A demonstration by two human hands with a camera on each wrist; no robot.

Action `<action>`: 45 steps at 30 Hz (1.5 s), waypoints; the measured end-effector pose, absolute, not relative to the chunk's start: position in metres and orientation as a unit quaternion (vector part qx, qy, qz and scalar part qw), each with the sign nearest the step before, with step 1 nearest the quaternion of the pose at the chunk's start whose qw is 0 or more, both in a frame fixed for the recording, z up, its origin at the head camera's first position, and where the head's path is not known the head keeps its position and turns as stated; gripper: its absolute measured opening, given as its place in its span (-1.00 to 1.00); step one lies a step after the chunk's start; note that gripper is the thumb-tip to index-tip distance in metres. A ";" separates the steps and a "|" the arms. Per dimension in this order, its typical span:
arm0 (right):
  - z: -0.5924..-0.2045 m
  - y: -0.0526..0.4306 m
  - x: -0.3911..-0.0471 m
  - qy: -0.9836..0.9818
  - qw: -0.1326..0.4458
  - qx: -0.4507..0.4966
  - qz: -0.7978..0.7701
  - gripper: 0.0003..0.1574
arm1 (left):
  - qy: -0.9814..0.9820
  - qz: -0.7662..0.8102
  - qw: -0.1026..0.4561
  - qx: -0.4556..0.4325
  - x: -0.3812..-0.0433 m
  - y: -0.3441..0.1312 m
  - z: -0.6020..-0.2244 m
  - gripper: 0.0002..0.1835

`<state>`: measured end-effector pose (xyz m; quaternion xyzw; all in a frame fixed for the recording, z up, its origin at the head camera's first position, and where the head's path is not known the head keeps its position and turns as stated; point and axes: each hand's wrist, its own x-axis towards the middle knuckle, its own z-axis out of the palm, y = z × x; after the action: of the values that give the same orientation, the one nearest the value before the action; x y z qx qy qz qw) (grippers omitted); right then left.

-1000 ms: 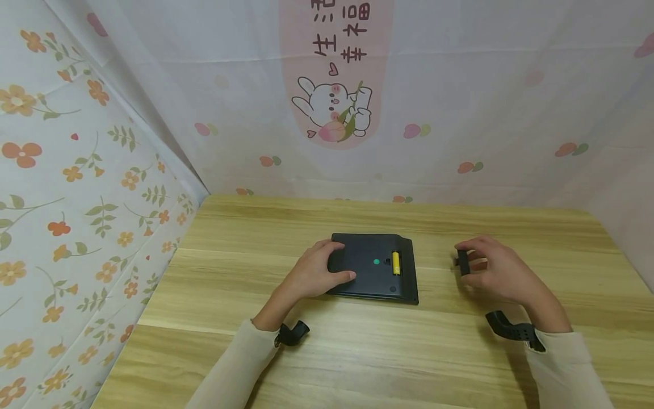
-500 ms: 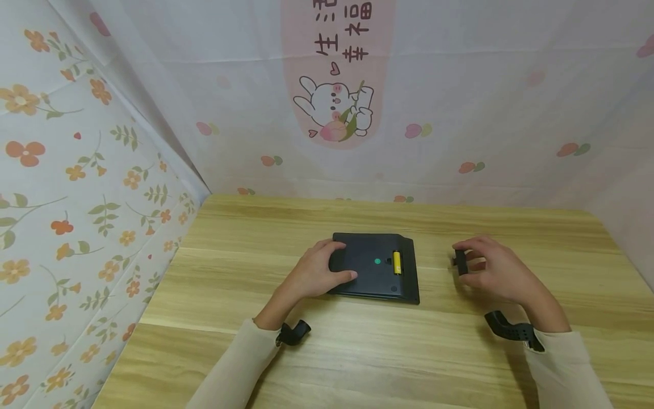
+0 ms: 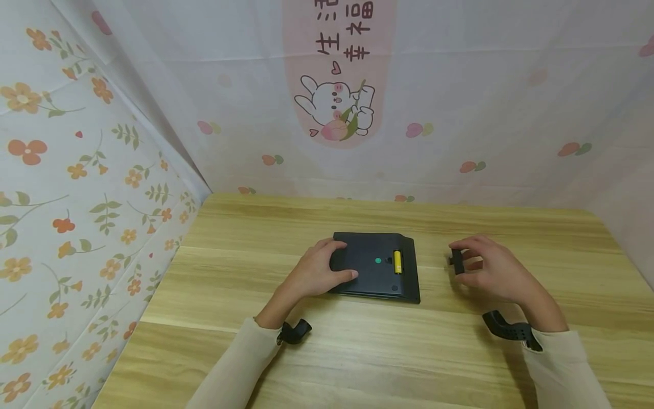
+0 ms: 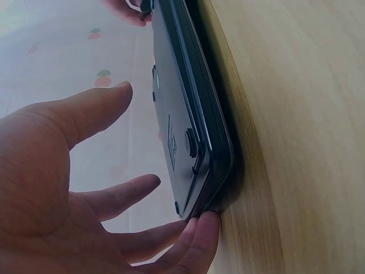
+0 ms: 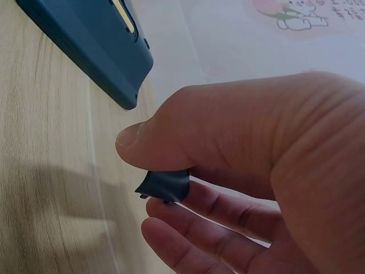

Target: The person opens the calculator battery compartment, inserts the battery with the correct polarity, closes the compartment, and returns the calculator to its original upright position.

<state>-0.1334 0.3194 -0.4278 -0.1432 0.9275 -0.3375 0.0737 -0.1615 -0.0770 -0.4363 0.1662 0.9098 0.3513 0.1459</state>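
A dark, flat calculator-like device (image 3: 365, 278) lies back side up on the table. A yellow battery (image 3: 397, 262) sits in its uncovered compartment. My left hand (image 3: 318, 270) is at the device's left end, fingers and thumb spread. In the left wrist view, some fingertips touch the device's edge, while the thumb (image 4: 108, 108) stands apart from its surface. To the right of the device, my right hand (image 3: 493, 267) pinches a small black battery cover (image 3: 457, 261) between thumb and fingers, above the table. The right wrist view shows the cover's curved face (image 5: 165, 185) and small tabs.
The wooden table (image 3: 255, 227) runs back to a hanging printed cloth (image 3: 460, 102). A floral cloth (image 3: 102, 170) borders the left side. Black wrist mounts (image 3: 511, 329) stick out at both sleeves.
My right hand, with the battery cover, has shifted slightly left toward the device. The left hand and the device stay about as they were; the whole head view drifts slightly.
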 end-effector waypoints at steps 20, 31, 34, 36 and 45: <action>-0.425 0.313 -0.133 0.929 0.076 -0.134 -0.336 -0.14 | 0.910 0.349 0.144 0.171 -0.162 -0.076 -0.438 -0.22; -0.423 0.306 -0.133 0.930 0.078 -0.133 -0.335 -0.16 | 0.910 0.348 0.138 0.176 -0.162 -0.077 -0.439 -0.23; -0.423 0.305 -0.134 0.929 0.076 -0.138 -0.335 -0.16 | 0.910 0.350 0.139 0.176 -0.161 -0.077 -0.439 -0.23; -0.423 0.303 -0.135 0.928 0.074 -0.141 -0.336 -0.17 | 0.910 0.350 0.141 0.174 -0.161 -0.077 -0.439 -0.23; -0.422 0.296 -0.136 0.925 0.067 -0.150 -0.342 -0.20 | 0.910 0.348 0.142 0.174 -0.161 -0.077 -0.439 -0.22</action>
<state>-0.1360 0.2963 -0.4218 -0.1503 0.9253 -0.3418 0.0669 -0.1614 -0.0766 -0.4386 0.1740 0.9101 0.3485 0.1416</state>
